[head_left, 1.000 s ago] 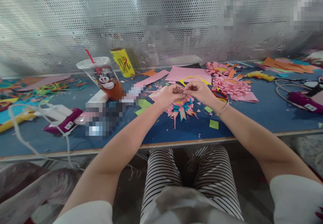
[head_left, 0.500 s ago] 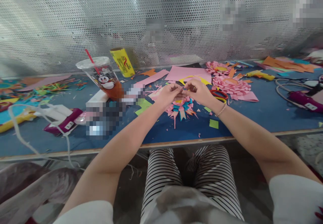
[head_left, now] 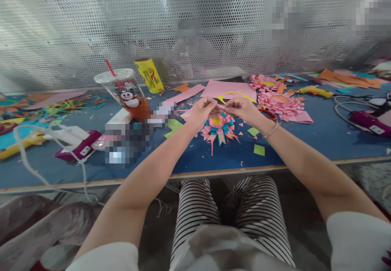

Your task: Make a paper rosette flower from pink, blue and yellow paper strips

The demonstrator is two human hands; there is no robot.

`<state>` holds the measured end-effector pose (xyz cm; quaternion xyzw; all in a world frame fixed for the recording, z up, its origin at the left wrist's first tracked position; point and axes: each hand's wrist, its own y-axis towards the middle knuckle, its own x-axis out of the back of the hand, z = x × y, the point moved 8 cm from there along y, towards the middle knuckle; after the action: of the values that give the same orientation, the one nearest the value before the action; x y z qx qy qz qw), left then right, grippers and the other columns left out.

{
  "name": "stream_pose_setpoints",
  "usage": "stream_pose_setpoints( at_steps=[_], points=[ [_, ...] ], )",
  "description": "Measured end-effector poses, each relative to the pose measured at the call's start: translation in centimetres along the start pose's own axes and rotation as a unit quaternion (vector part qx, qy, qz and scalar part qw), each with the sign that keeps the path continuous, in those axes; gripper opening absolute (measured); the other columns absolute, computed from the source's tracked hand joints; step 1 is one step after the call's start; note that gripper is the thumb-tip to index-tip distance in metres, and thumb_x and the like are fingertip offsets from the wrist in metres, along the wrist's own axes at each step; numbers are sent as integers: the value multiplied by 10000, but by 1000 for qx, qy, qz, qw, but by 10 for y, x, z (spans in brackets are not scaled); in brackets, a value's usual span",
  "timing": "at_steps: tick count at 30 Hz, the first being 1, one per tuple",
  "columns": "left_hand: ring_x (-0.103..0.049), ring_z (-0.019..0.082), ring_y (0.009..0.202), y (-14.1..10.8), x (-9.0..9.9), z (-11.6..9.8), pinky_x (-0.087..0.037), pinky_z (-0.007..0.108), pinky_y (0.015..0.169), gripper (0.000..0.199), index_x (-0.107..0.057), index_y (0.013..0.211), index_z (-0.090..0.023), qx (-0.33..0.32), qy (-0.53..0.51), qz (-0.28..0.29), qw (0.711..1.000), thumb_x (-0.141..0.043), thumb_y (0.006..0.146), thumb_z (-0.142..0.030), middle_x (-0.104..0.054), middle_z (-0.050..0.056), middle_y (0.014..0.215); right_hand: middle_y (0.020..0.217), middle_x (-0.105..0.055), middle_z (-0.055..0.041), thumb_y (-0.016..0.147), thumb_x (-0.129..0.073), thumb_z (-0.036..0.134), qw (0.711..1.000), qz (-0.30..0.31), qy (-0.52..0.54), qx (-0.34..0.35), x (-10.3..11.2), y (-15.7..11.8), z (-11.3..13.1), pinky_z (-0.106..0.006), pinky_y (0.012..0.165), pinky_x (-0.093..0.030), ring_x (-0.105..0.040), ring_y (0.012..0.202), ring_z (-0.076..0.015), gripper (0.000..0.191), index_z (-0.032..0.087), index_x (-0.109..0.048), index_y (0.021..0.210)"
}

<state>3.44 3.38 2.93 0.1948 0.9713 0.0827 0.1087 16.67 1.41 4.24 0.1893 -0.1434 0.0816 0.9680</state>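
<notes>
Left hand [head_left: 204, 110], right hand [head_left: 243, 109] tight on thin pink paper strip [head_left: 220, 106] near frilled rosette [head_left: 218, 129]

Left hand [head_left: 203, 112], right hand [head_left: 244, 110] pinching, perhaps touching.

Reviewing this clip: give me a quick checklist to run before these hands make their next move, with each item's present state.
1. Left hand pinching the thin pink piece: ok.
2. Right hand on that same piece: ok.
3. Pink-and-blue rosette on the table, just below the hands in view: ok.
4. Drink cup apart from both hands: ok.
5. Tabletop free of loose scraps: not ok; a green square lies near the rosette.
6. Glue on the pink piece: cannot tell.
</notes>
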Motion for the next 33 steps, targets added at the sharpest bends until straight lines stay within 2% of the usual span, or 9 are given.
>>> stream_pose_setpoints(
  at_steps=[4,9,16,19,24,27,33],
  points=[
    [-674,139,718,-1,-4,-2,-552,327,769,168,-484,779,-163,1,-16,8,1000,-625,808,-250,-642,5,701,661,-618,-6,670,-721,417,1000,-4,26,-10,0,0,-1,-241,538,-452,-537,558,-87,307,152,-635,798],
    [-673,132,732,-5,-8,-5,-545,317,793,203,-474,768,-165,13,-28,4,1000,-652,783,-261,-615,-19,682,636,-623,-1,610,-761,408,994,-21,93,-45,1,2,-11,-242,568,-480,-558,566,-89,308,164,-622,737],
    [-667,131,737,-6,-8,-6,-544,291,751,152,-482,782,-158,11,-38,1,999,-618,790,-226,-636,-2,721,585,-584,23,600,-765,372,992,-36,121,-29,5,2,-10,-218,481,-408,-476,487,-59,283,154,-637,727],
    [-658,127,722,-5,-6,-5,-541,288,735,193,-495,769,-155,4,-30,4,1000,-657,755,-259,-643,4,737,575,-584,16,584,-770,349,992,-46,118,-24,7,3,-10,-223,478,-392,-475,492,-64,271,147,-653,720],
    [-638,130,705,-4,0,-5,-534,292,736,273,-564,723,-145,-29,84,-2,996,-749,653,-334,-632,3,696,638,-621,-12,577,-769,332,993,-55,101,-16,9,4,-11,-248,556,-441,-536,572,-92,253,147,-671,718],
    [-631,140,692,-2,3,-3,-532,297,713,260,-592,706,-146,-37,164,-8,986,-745,647,-348,-631,14,692,626,-609,-4,587,-756,320,994,-58,93,-22,10,4,-11,-244,548,-439,-520,556,-83,229,147,-658,700],
    [-619,127,668,1,8,-5,-515,268,684,155,-603,692,-148,-62,174,-24,982,-700,682,-268,-638,20,680,657,-613,-9,603,-740,304,994,-60,83,-40,8,2,-12,-211,491,-412,-538,578,-86,218,152,-632,717]
  ],
)
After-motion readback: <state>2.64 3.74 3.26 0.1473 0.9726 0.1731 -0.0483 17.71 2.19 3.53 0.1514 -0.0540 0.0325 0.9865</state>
